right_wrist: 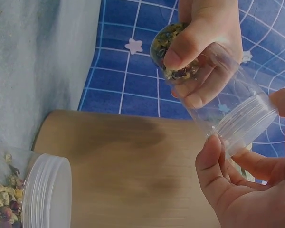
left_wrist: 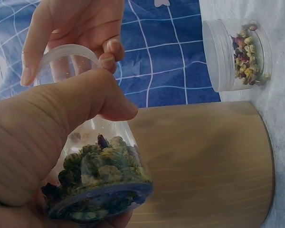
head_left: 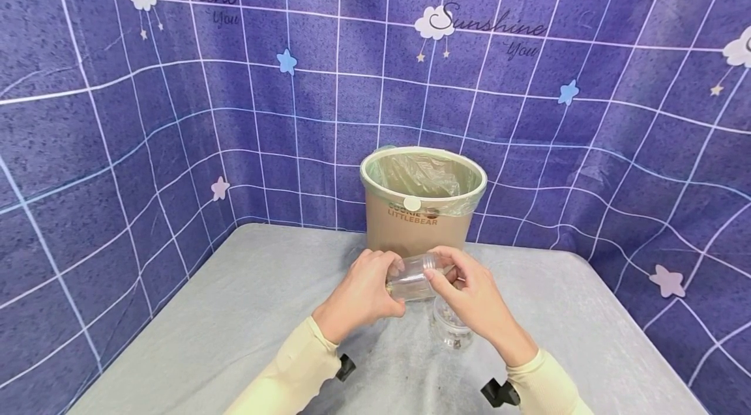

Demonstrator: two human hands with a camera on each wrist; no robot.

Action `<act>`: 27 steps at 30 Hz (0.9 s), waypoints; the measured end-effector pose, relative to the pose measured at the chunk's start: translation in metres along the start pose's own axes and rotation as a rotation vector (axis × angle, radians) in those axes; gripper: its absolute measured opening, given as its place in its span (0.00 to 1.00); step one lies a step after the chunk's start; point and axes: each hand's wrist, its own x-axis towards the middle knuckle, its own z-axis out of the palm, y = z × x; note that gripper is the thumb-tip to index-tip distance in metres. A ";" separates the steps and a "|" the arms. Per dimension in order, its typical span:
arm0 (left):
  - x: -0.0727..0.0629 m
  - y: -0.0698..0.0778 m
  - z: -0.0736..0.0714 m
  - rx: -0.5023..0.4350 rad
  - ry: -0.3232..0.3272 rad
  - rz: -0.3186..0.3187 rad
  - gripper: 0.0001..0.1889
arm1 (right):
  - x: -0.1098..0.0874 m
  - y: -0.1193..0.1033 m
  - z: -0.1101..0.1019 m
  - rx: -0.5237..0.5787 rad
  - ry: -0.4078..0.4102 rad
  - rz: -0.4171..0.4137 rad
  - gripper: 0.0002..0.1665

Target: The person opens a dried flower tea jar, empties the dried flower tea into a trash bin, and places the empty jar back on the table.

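Note:
Between my two hands a clear plastic jar (head_left: 409,280) lies tilted on its side, in front of the bin. My left hand (head_left: 362,290) grips it round the lower part, thumb across the wall. Dried flower buds (left_wrist: 102,164), greenish yellow with a few dark ones, are heaped at its base in the left wrist view. My right hand (head_left: 474,296) pinches the ridged clear mouth end (right_wrist: 244,122) between thumb and fingers. Below the right hand a second clear jar (left_wrist: 221,54) stands on the table, with a whitish ridged lid and yellow and dark red dried buds inside.
A beige waste bin (head_left: 411,236) with a pale rim and a thin green liner (head_left: 419,174) stands just behind the hands. The table has a grey cloth (head_left: 264,298). A blue-purple gridded curtain (head_left: 328,96) surrounds the table at the back and sides.

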 end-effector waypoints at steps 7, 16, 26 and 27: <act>0.000 -0.001 -0.001 -0.001 0.003 0.001 0.24 | 0.000 0.001 -0.001 0.004 -0.020 -0.054 0.21; -0.001 -0.002 -0.002 -0.009 -0.009 -0.007 0.24 | 0.000 0.005 0.000 -0.006 -0.025 -0.101 0.23; -0.001 -0.001 -0.002 -0.006 -0.016 -0.012 0.24 | -0.001 0.005 -0.001 0.004 -0.046 -0.106 0.25; -0.001 -0.001 -0.002 -0.007 -0.017 -0.014 0.24 | -0.001 0.005 -0.001 0.004 -0.048 -0.112 0.25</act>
